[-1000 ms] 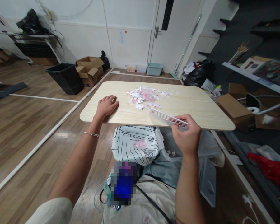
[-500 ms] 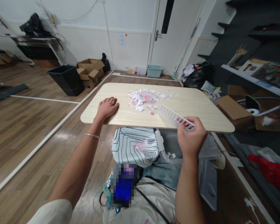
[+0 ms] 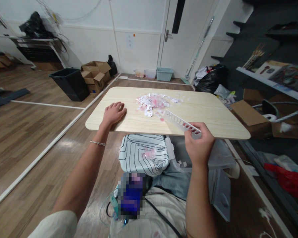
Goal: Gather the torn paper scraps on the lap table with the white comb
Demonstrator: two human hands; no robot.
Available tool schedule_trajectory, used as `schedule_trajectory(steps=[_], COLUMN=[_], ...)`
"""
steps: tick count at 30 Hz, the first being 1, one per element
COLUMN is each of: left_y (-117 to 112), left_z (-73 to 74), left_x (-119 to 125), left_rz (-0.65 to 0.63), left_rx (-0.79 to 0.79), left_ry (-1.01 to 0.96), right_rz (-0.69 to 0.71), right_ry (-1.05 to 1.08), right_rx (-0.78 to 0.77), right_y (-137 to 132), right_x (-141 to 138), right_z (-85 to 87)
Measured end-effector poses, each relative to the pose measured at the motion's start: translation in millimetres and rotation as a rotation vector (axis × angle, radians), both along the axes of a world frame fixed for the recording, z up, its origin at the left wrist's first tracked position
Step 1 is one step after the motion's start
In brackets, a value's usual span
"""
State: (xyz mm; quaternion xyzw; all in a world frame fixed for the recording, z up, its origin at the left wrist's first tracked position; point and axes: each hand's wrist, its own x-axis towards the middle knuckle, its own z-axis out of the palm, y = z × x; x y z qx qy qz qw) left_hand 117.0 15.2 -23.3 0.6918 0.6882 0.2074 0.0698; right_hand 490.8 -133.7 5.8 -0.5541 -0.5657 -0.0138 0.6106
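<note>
Beyond the far edge of the pale wooden table point(image 3: 213, 114), a teal bin point(image 3: 164, 74) stands on the floor by the wall, with a black trash bin point(image 3: 71, 85) and open cardboard boxes point(image 3: 95, 75) off to the far left. To the right, a black bag point(image 3: 210, 81) slumps near the wall and another open carton point(image 3: 249, 112) sits close to the table's right end. Below the near edge lie a black-lined cloth piece point(image 3: 134, 153) with a pink patch and, just right of it, a clear tub point(image 3: 171, 151), partly hidden by the right arm. A heap of paper scraps point(image 3: 146, 101), white with pink among them, spreads over the table's middle toward the far side; a small pink bit point(image 3: 162, 119) lies apart, nearer.

Compared with half a second ago, the white slotted strip point(image 3: 173, 122) has shifted left, so its far end now sits just beside that pink bit; the scraps look unchanged.

The right hand point(image 3: 199, 140) is clamped on the strip's near right end, thumb and fingers pinching it at the table's near edge. The left hand point(image 3: 114, 113) rests palm down on the table's left, fingers loosely extended and slightly bent.
</note>
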Motion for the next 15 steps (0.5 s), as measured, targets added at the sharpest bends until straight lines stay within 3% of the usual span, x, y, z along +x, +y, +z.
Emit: schedule_trajectory(steps=[15], left_y=[0.7], left_z=[-1.2], left_x=[-0.4], left_rz=[-0.001], left_rx=[0.005], left_ry=[0.000], right_rz=[0.102], right_ry=[0.025], right_rx=[0.021], right_y=[-4.6], right_x=[-3.7], right_z=[5.1])
